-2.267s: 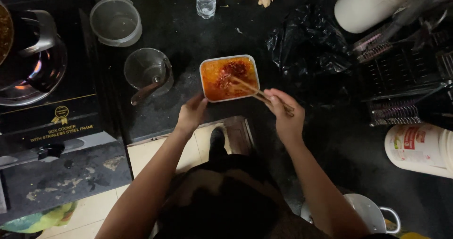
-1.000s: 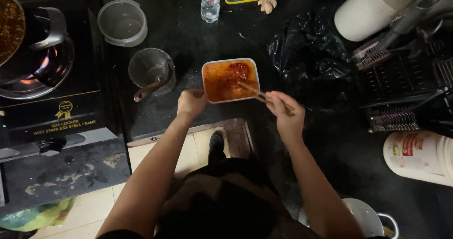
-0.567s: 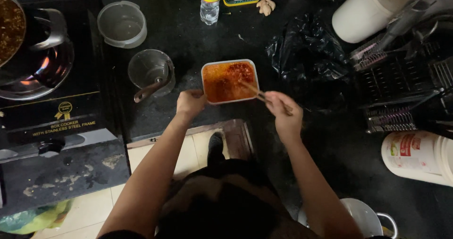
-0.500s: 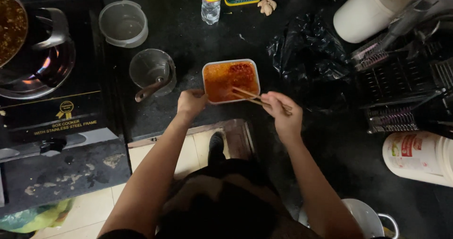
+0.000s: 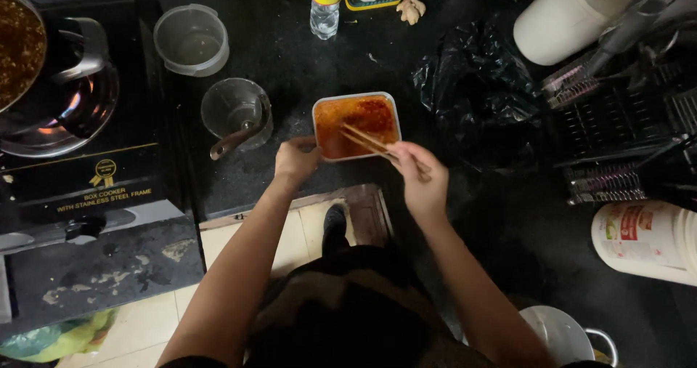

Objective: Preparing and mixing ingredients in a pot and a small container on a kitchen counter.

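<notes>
You were mid-stir: your left hand [image 5: 295,159] gripped the near-left corner of the rectangular clear plastic container of red-orange sauce [image 5: 356,125] on the black table [image 5: 290,55], your right hand [image 5: 419,173] pinching wooden chopsticks [image 5: 374,143] dipped in it, needing steadiness.

— What does the person wear?

— A dark, loose garment, brown and black in the dim light, covers the torso. Both forearms are bare; no sleeves reach them.

— Anything near the fingers?

— The left hand [image 5: 294,159] and right hand [image 5: 420,183] are bare: no gloves, and no rings or watch that I can make out.
</notes>
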